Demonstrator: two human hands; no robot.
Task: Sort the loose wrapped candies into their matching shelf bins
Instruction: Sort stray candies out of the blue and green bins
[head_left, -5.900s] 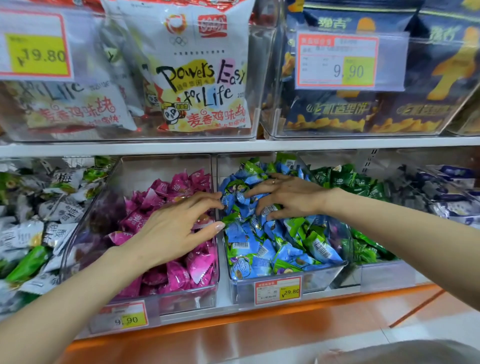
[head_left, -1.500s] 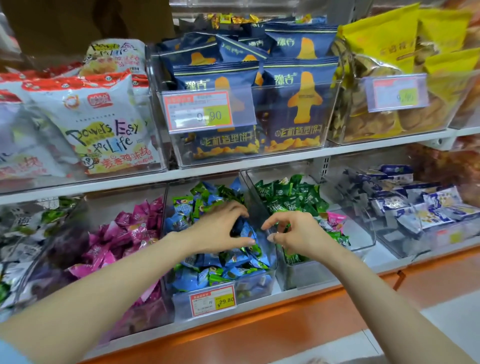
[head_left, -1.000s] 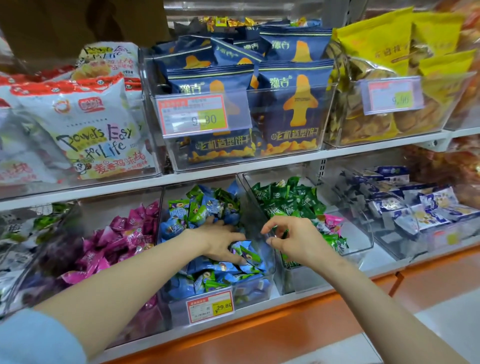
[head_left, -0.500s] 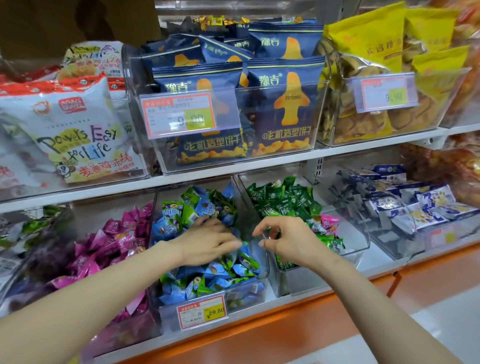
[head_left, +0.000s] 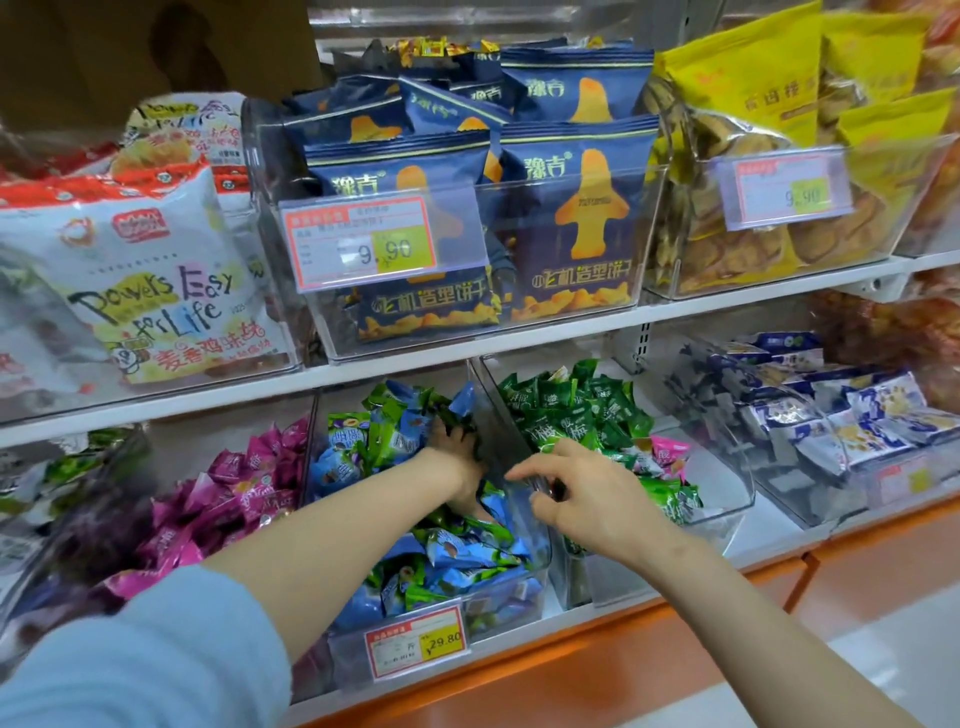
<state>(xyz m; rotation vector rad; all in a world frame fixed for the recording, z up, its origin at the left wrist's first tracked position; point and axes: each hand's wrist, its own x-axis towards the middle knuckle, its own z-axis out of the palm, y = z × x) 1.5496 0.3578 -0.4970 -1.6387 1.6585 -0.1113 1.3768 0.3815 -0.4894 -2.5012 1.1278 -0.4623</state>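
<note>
Blue and green wrapped candies (head_left: 457, 551) fill the middle clear plastic bin (head_left: 498, 613) on the lower shelf. The left hand (head_left: 460, 467) is dug in among them, its fingers buried, so its grip cannot be told. The right hand (head_left: 587, 501) hovers at that bin's right wall, fingers curled near the thumb; whether they hold anything is unclear. Just to the right, a pink wrapped candy (head_left: 670, 451) lies among dark green wrapped candies (head_left: 571, 405).

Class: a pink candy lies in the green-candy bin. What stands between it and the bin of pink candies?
The bin of blue candies sits between them, with the left hand reaching into it. The pink candy must pass over both to reach the pink-candy bin.
</note>
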